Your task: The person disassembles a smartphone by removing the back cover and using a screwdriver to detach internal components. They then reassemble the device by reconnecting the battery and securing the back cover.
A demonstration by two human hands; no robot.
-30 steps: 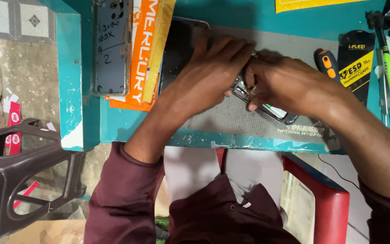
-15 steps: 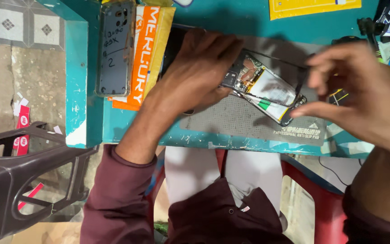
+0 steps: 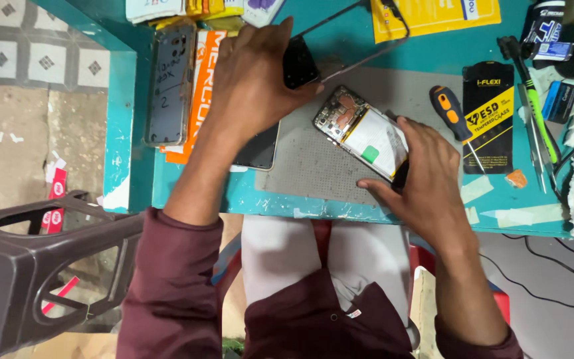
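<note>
Right hand (image 3: 426, 176) dropped back — gripping opened phone (image 3: 365, 131), left hand (image 3: 257, 80) clasping dark screen panel (image 3: 298, 61)

Far left on the table there's an orange flat package (image 3: 202, 93) tucked under a clear phone case. Yellow packet (image 3: 433, 14) sits at the far edge, a black-and-yellow rectangular sleeve (image 3: 489, 113) to the right, and a detached dark screen panel (image 3: 298, 61) far of centre.

A teal-painted wooden table (image 3: 127, 126) with chipped edges stands over a worn concrete floor (image 3: 28, 133). Patterned tiles (image 3: 41, 60) cover the floor at top left. A dark plastic stool (image 3: 34, 266) sits lower left, and what looks like a red chair (image 3: 426, 256) shows below the table.
</note>
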